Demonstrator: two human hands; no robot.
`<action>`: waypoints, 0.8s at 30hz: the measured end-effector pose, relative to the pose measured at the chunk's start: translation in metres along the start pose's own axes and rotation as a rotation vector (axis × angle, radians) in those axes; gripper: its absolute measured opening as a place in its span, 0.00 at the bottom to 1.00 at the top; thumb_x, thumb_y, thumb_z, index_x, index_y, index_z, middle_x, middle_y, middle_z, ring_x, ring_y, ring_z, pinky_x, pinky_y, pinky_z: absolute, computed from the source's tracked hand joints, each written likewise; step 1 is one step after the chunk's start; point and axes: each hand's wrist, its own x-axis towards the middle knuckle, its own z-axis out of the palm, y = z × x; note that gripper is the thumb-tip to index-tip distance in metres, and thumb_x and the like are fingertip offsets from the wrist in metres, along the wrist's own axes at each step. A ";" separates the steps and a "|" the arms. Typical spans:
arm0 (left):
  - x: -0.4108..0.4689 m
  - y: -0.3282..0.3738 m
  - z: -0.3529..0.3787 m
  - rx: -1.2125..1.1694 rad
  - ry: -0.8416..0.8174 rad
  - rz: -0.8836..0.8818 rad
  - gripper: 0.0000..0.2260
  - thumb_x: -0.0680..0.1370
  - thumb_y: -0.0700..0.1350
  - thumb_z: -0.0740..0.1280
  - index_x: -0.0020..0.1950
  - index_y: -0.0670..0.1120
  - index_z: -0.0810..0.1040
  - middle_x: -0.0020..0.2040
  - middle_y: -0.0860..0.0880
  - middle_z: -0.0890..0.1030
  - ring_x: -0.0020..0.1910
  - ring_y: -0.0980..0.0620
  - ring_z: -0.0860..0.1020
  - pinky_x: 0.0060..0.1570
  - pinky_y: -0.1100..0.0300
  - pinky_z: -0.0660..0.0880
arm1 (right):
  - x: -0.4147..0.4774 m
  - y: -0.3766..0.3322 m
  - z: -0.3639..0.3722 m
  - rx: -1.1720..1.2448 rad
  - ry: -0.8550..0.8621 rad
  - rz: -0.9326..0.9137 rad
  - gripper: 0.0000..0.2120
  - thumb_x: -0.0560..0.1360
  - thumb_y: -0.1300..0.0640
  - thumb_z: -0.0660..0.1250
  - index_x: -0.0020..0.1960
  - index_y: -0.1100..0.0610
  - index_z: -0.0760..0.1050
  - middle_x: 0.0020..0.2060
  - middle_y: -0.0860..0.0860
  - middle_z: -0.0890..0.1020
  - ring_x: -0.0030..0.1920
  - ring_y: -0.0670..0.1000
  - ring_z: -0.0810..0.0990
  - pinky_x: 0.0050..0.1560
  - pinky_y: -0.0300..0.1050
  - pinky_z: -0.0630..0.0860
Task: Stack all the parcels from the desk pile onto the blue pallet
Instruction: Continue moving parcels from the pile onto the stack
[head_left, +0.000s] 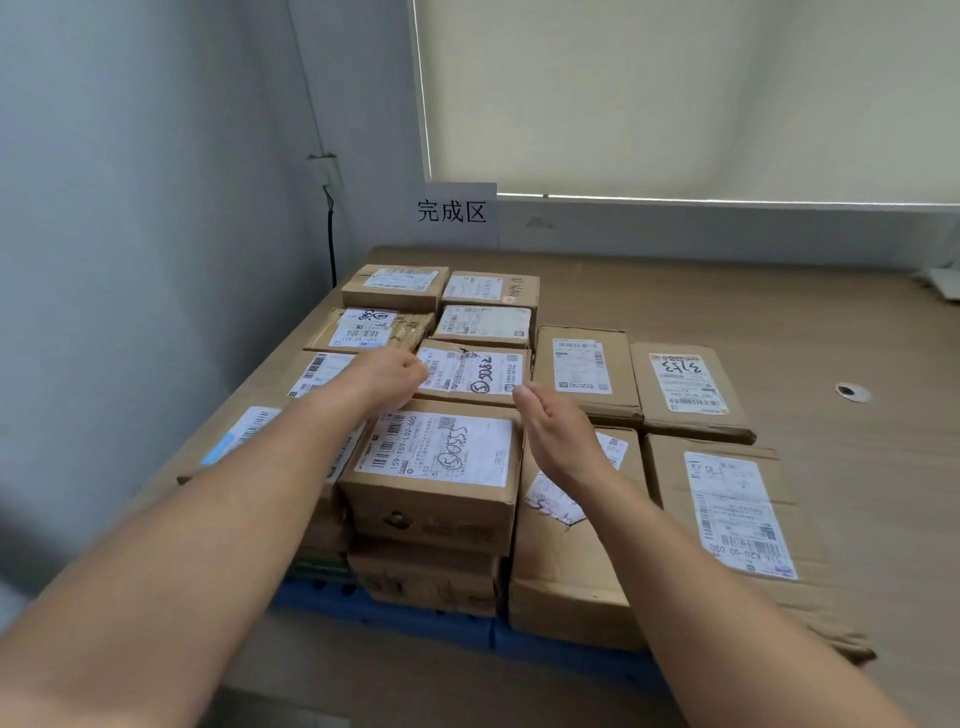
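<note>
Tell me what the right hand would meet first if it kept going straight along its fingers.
Probably the parcel with the handwritten 5082 label. The right hand is open, with its fingers pointing forward and left at that parcel's near right corner. Depth is unclear, so it might pass just over the top.

**Surroundings of the stacking area**

A brown cardboard-covered surface (779, 296) reaches to the back wall. At its far edge, towards the left corner, a white sign (457, 213) with three printed black characters stands upright against a grey ledge (727, 228). A pale roller blind (675, 93) hangs above the ledge. A black cable (331, 244) drops from a small wall fitting (324, 166) on the grey left wall (156, 182). A round metal-rimmed fitting (852, 391) lies near the right edge, and a white object (943, 283), cut off, at the far right corner.
</note>
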 end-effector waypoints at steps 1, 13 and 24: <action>0.001 -0.001 0.002 -0.015 0.005 -0.008 0.12 0.81 0.49 0.57 0.45 0.45 0.76 0.51 0.49 0.76 0.48 0.49 0.74 0.39 0.59 0.67 | 0.000 0.001 0.001 0.004 -0.002 -0.009 0.14 0.82 0.51 0.53 0.49 0.53 0.75 0.46 0.47 0.79 0.47 0.47 0.75 0.47 0.42 0.66; 0.021 0.000 -0.003 0.078 0.117 0.013 0.07 0.80 0.49 0.57 0.53 0.50 0.74 0.54 0.50 0.76 0.52 0.51 0.72 0.50 0.57 0.68 | 0.021 0.002 -0.007 -0.053 0.093 -0.075 0.20 0.82 0.50 0.52 0.52 0.63 0.76 0.47 0.56 0.81 0.49 0.56 0.77 0.51 0.53 0.72; 0.086 0.027 0.003 0.114 0.052 -0.016 0.16 0.82 0.48 0.55 0.67 0.47 0.72 0.66 0.48 0.74 0.65 0.47 0.70 0.61 0.53 0.66 | 0.107 0.017 -0.013 -0.039 -0.011 0.006 0.17 0.82 0.51 0.52 0.61 0.60 0.73 0.51 0.46 0.76 0.53 0.47 0.73 0.57 0.44 0.68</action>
